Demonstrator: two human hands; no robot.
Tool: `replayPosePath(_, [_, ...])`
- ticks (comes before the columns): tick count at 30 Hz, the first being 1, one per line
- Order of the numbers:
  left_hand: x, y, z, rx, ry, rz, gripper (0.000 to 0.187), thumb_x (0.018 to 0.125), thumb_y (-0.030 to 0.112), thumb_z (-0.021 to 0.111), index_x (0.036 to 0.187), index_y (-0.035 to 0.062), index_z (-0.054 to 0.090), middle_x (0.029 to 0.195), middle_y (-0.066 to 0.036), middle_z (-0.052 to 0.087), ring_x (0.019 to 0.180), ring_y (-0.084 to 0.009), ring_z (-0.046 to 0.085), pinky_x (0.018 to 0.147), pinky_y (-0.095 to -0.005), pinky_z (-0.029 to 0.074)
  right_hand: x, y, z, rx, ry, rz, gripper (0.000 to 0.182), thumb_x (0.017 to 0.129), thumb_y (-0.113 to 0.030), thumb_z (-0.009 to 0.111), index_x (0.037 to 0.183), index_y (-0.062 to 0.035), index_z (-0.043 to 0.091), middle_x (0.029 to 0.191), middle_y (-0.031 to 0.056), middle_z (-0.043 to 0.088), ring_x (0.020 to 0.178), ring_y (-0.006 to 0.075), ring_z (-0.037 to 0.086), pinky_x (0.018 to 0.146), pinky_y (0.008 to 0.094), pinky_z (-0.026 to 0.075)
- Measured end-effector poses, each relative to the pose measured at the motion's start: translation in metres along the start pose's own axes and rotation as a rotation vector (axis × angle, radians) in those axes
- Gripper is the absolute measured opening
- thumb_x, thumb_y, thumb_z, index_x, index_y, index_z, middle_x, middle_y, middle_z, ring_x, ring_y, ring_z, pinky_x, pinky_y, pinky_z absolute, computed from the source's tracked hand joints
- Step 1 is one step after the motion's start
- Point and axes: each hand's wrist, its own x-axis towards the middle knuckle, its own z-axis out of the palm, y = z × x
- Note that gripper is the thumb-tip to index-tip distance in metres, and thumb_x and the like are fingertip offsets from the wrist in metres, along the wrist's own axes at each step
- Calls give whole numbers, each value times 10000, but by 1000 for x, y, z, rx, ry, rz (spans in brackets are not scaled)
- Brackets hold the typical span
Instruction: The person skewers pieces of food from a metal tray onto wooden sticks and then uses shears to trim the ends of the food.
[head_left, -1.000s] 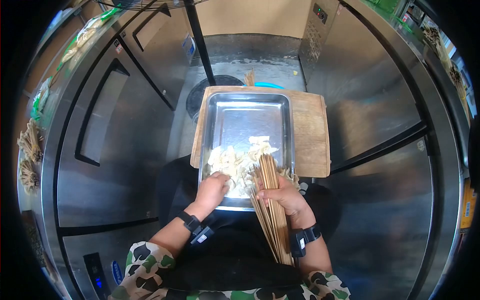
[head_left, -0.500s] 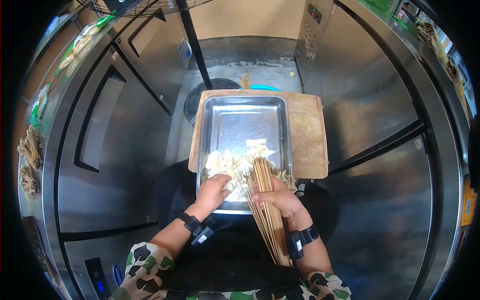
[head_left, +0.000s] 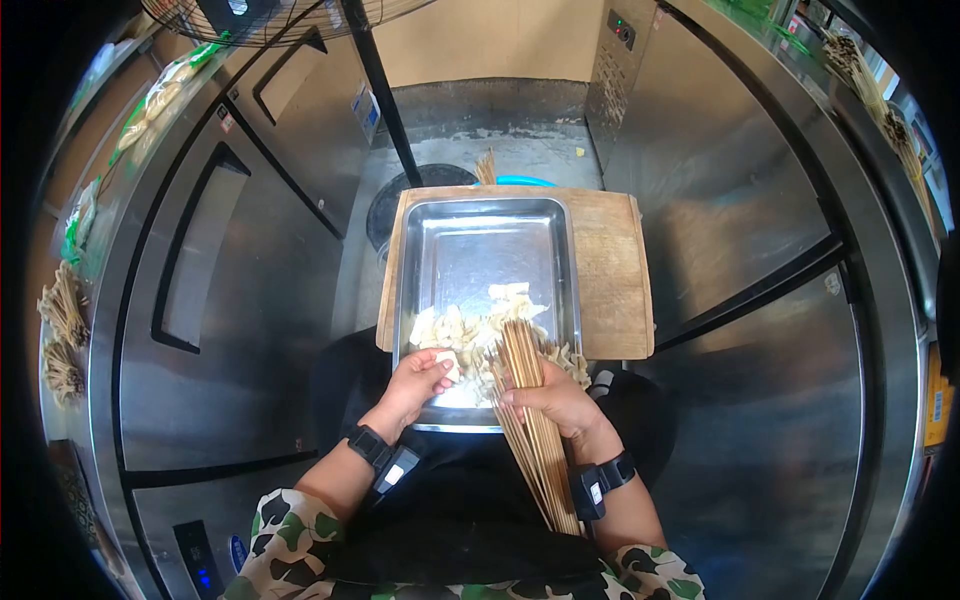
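Note:
A steel tray (head_left: 490, 235) rests on a wooden board (head_left: 610, 270) in front of me. Pale food pieces (head_left: 480, 325) lie heaped in the tray's near half. My left hand (head_left: 415, 380) is at the tray's near left corner, pinching one pale food piece (head_left: 447, 362) between its fingers. My right hand (head_left: 555, 400) grips a thick bundle of bamboo skewers (head_left: 530, 420), with the tips pointing over the food and the long ends running back toward my body.
Stainless steel fridge doors (head_left: 230, 260) stand on the left and steel cabinets (head_left: 760, 230) on the right. A black fan pole (head_left: 385, 90) rises behind the tray, with a dark round base (head_left: 400, 195). Skewer bunches (head_left: 60, 310) lie at far left.
My left hand has drawn back out of the heap toward the tray's near edge with one piece pinched. My right hand with the skewers has hardly shifted.

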Motion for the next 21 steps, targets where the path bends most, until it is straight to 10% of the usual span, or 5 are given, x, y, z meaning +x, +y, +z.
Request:
replayPosePath(7, [-5, 6, 10, -185, -99, 48, 173, 849, -52, 529, 996, 32, 563, 968, -63, 584, 905, -146, 596, 841, -252, 498, -1, -1, 2, -2, 5, 4, 270, 740, 30, 638, 963, -24, 496, 728, 46, 559, 575, 107, 557, 543, 214, 450])
replayPosePath(21, [-3, 1, 9, -277, -62, 38, 243, 849, -30, 537, 1084, 8, 583, 1162, -112, 561, 980, -153, 572, 859, -273, 471, 1, 1, 4, -15, 31, 5, 290, 738, 19, 646, 982, -25, 497, 763, 40, 554, 588, 108, 560, 545, 215, 456])
